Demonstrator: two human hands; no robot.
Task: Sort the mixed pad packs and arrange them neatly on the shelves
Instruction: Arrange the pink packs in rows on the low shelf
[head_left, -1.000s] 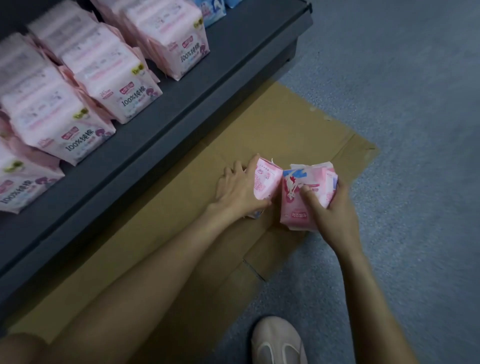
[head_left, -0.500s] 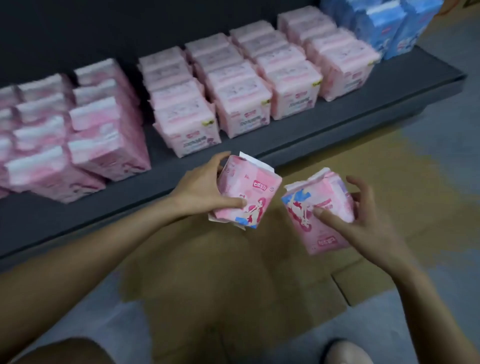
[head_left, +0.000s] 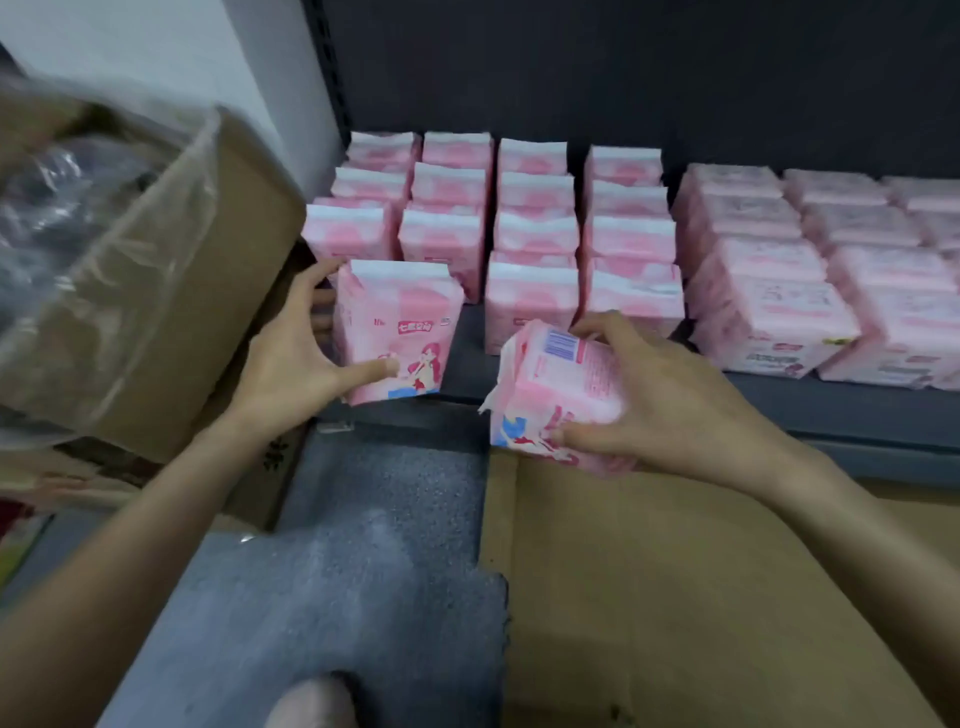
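Gripping an upright pink pad pack (head_left: 397, 332) at the shelf's (head_left: 831, 410) front edge, left end: left hand (head_left: 291, 358). Right hand (head_left: 660, 400) clasps a second pack (head_left: 550, 384), tilted, just off that edge. Behind: four matching rows (head_left: 535, 234), two short at the front; paler packs (head_left: 769, 291) alongside. Judgement: largely stocked, two placements outstanding.

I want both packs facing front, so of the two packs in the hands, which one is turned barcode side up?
The pack in the right hand: that tilted pack shows a blue barcode. The left hand holds its pack upright, picture forward.
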